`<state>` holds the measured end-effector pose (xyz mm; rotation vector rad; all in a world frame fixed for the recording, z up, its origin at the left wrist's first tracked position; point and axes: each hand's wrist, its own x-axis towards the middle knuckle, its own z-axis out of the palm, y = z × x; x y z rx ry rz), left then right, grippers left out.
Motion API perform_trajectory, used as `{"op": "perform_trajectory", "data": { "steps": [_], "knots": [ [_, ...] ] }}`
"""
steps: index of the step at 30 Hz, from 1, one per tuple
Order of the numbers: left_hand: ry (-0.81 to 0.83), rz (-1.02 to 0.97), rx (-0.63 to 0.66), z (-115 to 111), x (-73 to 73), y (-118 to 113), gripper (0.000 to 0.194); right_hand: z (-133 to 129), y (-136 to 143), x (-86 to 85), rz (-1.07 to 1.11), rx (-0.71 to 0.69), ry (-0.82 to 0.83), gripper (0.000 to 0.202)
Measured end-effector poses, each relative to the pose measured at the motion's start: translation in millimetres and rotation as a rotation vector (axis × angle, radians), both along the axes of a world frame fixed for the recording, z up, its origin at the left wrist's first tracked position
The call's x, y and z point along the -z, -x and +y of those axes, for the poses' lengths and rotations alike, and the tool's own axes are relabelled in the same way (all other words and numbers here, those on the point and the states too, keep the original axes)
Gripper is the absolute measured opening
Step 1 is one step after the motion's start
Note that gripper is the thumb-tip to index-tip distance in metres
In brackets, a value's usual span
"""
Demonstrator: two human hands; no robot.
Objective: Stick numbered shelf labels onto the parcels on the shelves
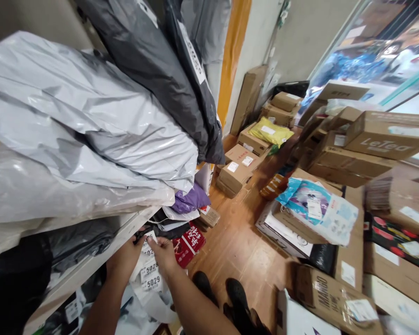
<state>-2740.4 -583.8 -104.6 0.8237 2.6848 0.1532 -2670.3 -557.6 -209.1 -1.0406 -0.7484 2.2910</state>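
Note:
A strip of white number labels [151, 274] hangs below my hands, with 5028 and 5029 readable on it. My right hand [163, 253] is closed, thumb and fingers pinching the upper end of the strip at its edge. Right beside it, my left hand [134, 249] is closed at the lip of the white shelf [101, 253], against something small and dark that I cannot make out. Behind both hands, dark and white parcel bags, a purple bag [192, 197] and a red package [190, 243] lie stacked.
Large grey and white parcel bags [91, 116] bulge over the shelf at upper left. Cardboard boxes [239, 170] line the wall, and more are piled at right, including a LeTea box [387, 135] and a blue package [317, 207]. Wooden floor [244, 232] runs between them.

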Motion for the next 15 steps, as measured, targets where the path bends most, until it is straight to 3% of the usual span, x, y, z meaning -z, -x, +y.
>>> {"op": "perform_trajectory", "data": {
  "steps": [5, 8, 12, 15],
  "knots": [
    [-0.004, -0.020, 0.041, 3.8, -4.8, 4.0, 0.030, 0.4, -12.1, 9.5, 0.003, 0.007, 0.134, 0.054],
    [0.091, 0.012, 0.100, 1.7, -17.8, -0.3, 0.033, 3.8, -38.9, 20.6, -0.011, 0.021, 0.174, 0.057],
    [0.299, 0.211, 0.293, 5.6, -40.2, -28.1, 0.035, 17.9, -86.7, 27.4, 0.061, -0.023, 0.206, 0.049],
    [0.319, 0.191, 0.394, 24.8, -41.9, -46.2, 0.041, 32.5, -101.8, 23.2, 0.126, 0.001, 0.180, 0.046]
  ]
}}
